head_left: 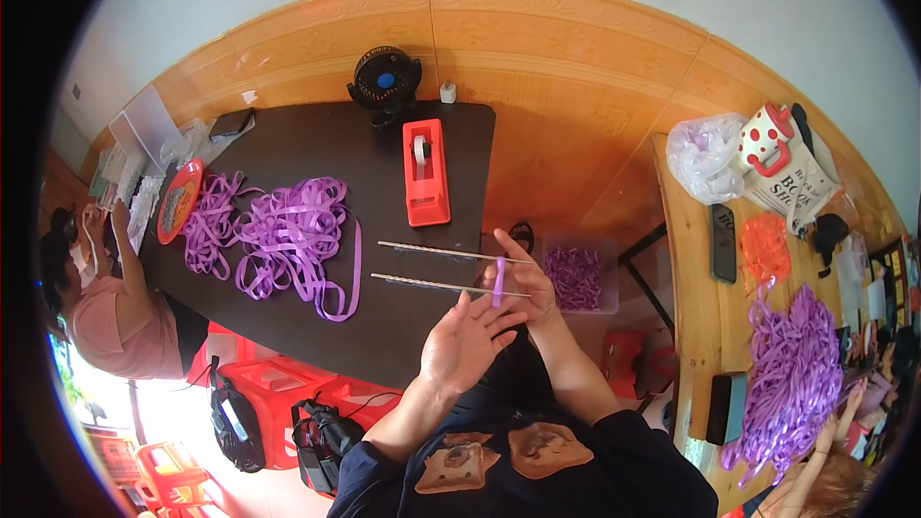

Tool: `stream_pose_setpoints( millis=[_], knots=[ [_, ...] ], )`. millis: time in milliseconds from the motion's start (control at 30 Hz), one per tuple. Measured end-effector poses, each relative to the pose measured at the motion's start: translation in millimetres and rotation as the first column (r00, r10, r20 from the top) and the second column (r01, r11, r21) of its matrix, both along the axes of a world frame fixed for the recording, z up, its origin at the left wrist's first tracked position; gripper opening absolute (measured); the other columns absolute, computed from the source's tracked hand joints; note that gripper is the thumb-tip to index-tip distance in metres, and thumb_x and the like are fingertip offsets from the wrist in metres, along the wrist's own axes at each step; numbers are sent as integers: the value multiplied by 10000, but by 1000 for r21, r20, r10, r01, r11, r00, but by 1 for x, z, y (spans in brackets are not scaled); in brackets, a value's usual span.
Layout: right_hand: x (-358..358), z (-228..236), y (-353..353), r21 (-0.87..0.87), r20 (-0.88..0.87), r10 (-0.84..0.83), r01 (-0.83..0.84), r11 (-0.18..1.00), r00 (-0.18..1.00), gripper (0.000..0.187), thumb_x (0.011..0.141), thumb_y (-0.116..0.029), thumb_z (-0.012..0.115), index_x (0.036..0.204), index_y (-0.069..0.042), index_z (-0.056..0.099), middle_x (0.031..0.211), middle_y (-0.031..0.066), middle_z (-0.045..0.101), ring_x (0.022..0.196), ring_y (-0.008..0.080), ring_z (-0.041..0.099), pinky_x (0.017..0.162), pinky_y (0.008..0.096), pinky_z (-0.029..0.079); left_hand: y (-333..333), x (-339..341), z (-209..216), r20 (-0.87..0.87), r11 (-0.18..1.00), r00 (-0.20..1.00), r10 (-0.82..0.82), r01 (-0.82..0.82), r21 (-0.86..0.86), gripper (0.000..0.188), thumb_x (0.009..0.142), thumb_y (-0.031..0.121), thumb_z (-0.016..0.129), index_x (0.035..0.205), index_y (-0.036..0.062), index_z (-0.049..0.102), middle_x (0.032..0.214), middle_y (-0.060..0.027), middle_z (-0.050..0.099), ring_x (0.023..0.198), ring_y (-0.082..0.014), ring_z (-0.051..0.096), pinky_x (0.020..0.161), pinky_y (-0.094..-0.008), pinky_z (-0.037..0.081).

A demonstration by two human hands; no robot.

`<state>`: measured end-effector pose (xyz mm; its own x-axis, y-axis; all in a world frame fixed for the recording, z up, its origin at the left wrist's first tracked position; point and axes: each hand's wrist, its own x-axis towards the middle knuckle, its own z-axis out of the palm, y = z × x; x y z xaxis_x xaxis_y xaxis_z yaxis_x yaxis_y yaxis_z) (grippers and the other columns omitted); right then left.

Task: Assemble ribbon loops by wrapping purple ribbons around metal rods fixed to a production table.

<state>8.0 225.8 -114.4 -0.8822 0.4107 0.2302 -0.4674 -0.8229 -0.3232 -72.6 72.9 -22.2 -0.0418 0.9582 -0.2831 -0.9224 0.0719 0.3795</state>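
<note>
Two slim metal rods [422, 249] lie roughly parallel above the near right edge of the dark table [403, 341], with their twisted ends pointing left. A narrow purple ribbon strip [499, 280] spans both rods near their right ends.

Right hand [528, 286]: located at the right ends of the rods, index finger extended upward. Whether its fingers close on the rods cannot be told. Left hand [460, 343]: palm up below the lower rod, thumb set apart from the fingers, grip wide. Its fingertips lie just beside the lower end of the strip; contact is unclear.

Beyond the rods, a red tape dispenser [425, 192] stands on the table. To the left lies a loose heap of purple ribbon [293, 230]; a red plate [197, 190] is positioned farther left. A black fan [384, 84] stands at the far edge. Right of the hands, a clear bin [608, 304] contains purple pieces. The wooden table [693, 345] at far right carries a large purple ribbon pile [787, 374]
</note>
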Motion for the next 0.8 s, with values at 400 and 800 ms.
stream_pose_setpoints(
  millis=[400, 800],
  knots=[
    [-9, -44, -7, 79, 93, -88, 81, 994, 992, 749, 819, -229, 711, 1438, -85, 314, 1107, 196, 606, 996, 287, 623, 878, 375, 513, -2, 1, -2, 8, 1000, 1000, -5, 5, 7, 709, 949, 508, 415, 1377, -51, 325, 1375, -197, 420, 1238, -310, 429, 989, -390, 343],
    [-7, 1, 0, 82, 100, -121, 113, 990, 988, 482, 922, -156, 580, 1377, -97, 432, 813, 50, 549, 770, 161, 503, 718, 282, 434, -1, 9, -5, -203, 1000, 979, -8, 2, -31, 544, 967, 342, 442, 1362, -25, 371, 1366, -190, 454, 1183, -305, 489, 965, -382, 384]
  ],
)
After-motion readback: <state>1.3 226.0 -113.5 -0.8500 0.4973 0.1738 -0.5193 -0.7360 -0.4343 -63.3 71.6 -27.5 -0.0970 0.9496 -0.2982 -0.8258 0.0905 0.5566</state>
